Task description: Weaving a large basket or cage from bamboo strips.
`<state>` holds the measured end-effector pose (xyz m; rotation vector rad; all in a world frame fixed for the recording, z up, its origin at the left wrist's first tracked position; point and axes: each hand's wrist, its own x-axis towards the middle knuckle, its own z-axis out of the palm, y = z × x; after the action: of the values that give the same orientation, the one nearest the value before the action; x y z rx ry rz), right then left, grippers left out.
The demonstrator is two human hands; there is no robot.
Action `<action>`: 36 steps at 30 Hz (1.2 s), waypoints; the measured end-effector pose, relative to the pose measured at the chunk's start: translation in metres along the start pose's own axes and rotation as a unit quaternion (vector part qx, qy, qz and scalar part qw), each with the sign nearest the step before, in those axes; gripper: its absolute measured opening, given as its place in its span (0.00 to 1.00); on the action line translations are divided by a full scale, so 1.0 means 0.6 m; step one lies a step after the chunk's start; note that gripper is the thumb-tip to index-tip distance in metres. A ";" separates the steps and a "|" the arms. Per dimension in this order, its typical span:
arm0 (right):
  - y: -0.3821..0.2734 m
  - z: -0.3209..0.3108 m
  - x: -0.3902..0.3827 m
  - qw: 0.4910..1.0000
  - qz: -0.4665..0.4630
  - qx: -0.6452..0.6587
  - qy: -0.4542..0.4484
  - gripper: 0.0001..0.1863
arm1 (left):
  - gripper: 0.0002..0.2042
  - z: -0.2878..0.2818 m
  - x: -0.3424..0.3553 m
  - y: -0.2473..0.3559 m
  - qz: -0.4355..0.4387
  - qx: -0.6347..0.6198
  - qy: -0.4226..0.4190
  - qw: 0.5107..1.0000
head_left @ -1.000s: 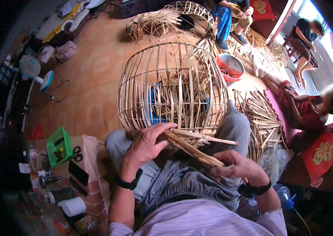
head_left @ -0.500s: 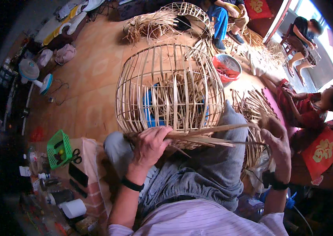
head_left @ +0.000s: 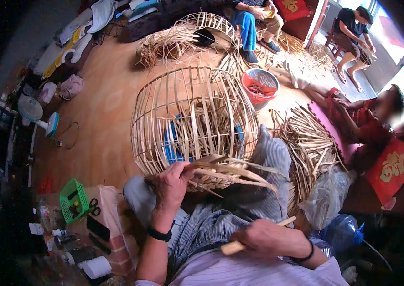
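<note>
A large openwork basket (head_left: 207, 182) of pale strips lies between my knees, its woven end towards me and a bundle of loose strips and something blue inside its ribs. My left hand (head_left: 171, 183) is closed at the near edge of the basket, gripping several flat plant strips (head_left: 247, 175) whose free ends fan out to the right. Low over my lap, my right hand (head_left: 271, 240) is closed and slightly blurred. It holds a pale wooden stick-like piece (head_left: 232, 248); light wood shows on both sides of the fist, and I cannot make out its full shape.
Cut strips (head_left: 307, 138) lie by my right knee, with a plastic bag (head_left: 326, 195) and large blue bottle (head_left: 342, 231) nearer. A red bucket (head_left: 260, 97) stands beyond. Left are a green basket (head_left: 73, 200) and scissors (head_left: 95, 207). Other people sit right and far.
My right hand has left the strip ends at the right and come down to my lap, now holding the wooden piece. My left hand still holds the strips, whose ends now hang free.
</note>
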<state>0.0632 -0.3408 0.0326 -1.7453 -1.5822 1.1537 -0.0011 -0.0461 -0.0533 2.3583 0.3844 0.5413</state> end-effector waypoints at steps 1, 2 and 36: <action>0.017 0.013 0.028 0.998 0.032 -0.010 0.055 0.13 | 0.13 -0.001 0.005 -0.002 -0.011 -0.001 -0.010 1.000; 0.035 0.023 0.052 0.992 0.061 -0.020 0.110 0.13 | 0.13 -0.005 0.009 -0.001 -0.022 0.000 -0.019 1.000; 0.136 -0.024 0.138 0.888 0.058 -0.047 0.455 0.15 | 0.22 -0.077 0.072 0.035 0.037 -0.046 -0.235 0.970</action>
<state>0.1155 -0.2735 -0.0477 -2.0134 -0.9542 0.1795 0.0171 -0.0181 0.0043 2.3230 0.0507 0.0203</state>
